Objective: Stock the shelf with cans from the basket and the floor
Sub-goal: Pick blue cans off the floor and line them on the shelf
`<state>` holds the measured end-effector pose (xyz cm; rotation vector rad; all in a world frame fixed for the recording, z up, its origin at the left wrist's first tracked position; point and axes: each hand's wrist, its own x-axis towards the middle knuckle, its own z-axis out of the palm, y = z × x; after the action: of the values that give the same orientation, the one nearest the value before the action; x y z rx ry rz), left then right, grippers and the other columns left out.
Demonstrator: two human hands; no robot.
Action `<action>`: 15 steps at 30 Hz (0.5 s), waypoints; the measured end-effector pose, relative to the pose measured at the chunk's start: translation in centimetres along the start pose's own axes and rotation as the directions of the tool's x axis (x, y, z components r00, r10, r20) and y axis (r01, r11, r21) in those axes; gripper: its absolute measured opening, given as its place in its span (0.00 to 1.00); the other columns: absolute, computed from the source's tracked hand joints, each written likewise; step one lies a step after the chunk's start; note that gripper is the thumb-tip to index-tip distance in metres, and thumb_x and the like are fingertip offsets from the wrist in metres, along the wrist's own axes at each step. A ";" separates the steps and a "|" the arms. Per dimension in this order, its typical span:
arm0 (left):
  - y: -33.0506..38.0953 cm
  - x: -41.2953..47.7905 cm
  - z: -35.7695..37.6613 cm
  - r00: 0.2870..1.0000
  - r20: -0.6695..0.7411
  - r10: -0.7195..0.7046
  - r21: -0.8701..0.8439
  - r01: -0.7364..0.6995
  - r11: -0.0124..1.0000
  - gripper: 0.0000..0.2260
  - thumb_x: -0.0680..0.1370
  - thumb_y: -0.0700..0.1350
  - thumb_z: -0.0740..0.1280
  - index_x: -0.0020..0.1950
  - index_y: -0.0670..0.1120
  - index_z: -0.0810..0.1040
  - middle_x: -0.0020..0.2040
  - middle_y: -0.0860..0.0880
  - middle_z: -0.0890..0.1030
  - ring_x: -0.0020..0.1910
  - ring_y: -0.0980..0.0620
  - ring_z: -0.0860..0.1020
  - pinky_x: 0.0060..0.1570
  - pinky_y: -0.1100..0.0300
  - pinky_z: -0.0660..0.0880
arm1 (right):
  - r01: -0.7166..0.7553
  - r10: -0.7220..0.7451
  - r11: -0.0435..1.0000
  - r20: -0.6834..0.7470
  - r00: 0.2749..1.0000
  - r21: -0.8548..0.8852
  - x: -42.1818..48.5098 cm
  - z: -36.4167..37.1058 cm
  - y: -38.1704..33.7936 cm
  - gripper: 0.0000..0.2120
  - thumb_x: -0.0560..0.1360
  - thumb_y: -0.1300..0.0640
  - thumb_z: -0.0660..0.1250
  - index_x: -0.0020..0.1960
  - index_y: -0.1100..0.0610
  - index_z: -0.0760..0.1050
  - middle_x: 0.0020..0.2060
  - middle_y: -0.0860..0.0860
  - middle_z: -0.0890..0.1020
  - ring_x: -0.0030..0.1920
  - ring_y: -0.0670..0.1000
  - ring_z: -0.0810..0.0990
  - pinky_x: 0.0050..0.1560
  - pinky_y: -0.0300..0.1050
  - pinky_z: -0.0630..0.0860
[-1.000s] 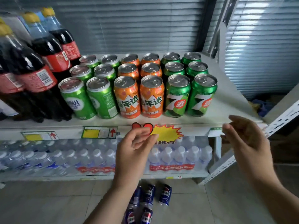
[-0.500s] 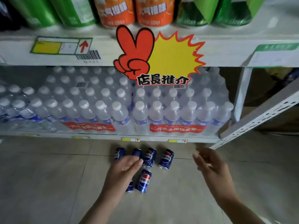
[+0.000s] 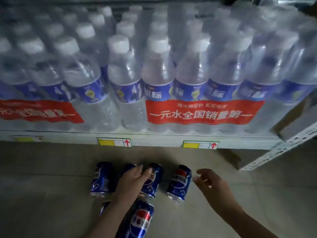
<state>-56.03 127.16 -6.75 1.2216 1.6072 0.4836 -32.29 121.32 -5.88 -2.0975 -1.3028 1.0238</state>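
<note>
Floor (image 3: 51, 194) below shelf (image 3: 154, 136), pickup step: left grip (image 3: 135, 182) spread over middle can (image 3: 157, 174), right grip (image 3: 212, 184) wide beside end can (image 3: 180, 183), closing comes next.

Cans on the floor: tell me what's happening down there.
A person is going for the blue cola cans lying on the floor before the water-bottle shelf. The left hand rests on the middle cans; the right hand hovers open beside the rightmost can. None is lifted yet.
</note>
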 end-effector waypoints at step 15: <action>-4.8 5.2 4.1 0.996 -0.019 -0.088 -0.162 0.084 0.983 0.12 0.75 0.44 0.72 0.58 0.48 0.76 0.54 0.47 0.80 0.52 0.49 0.78 0.51 0.56 0.74 | -0.424 0.348 0.805 0.249 0.904 0.414 3.4 5.6 3.5 0.24 0.76 0.42 0.67 0.62 0.57 0.69 0.47 0.53 0.78 0.45 0.51 0.78 0.48 0.51 0.81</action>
<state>-54.57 128.78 -14.64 1.0246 1.6025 0.5649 -33.83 122.81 -12.96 -1.9629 -0.5984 1.5335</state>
